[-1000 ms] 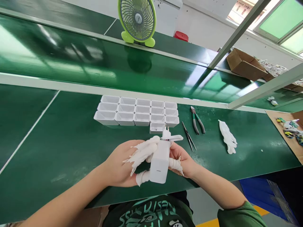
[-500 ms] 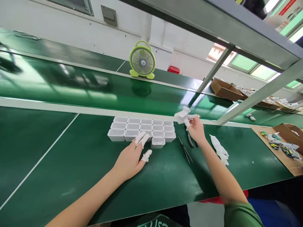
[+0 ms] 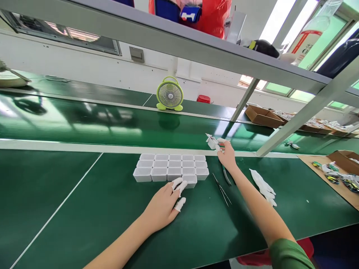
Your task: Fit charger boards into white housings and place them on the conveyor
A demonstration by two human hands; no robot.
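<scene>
My left hand [image 3: 162, 205] rests at the front of a block of small white open-topped boxes [image 3: 159, 175]. Its fingers are spread, and white finger cots cover the thumb and two fingers, whose tips are by the box that juts out in front. My right hand [image 3: 227, 156], also with white finger cots, reaches over the far table edge and pinches a small white boxy plastic part [image 3: 212, 142] above the green belt. Below that wrist lie pliers [image 3: 226, 176], partly hidden by the arm. Black tweezers [image 3: 222, 189] lie to their left.
A white glove [image 3: 263, 186] lies right of my right forearm. Further right, cardboard [image 3: 331, 179] carries wired parts. A green fan [image 3: 169, 95] stands beyond the belt [image 3: 126, 129]. A metal shelf [image 3: 174, 41] crosses overhead, its slanted post [image 3: 291, 116] standing at the right.
The view has tilted upward, bringing more of the shelf into sight. My right hand still holds the white part, now further out over the belt. My left hand has shifted right along the boxes.
</scene>
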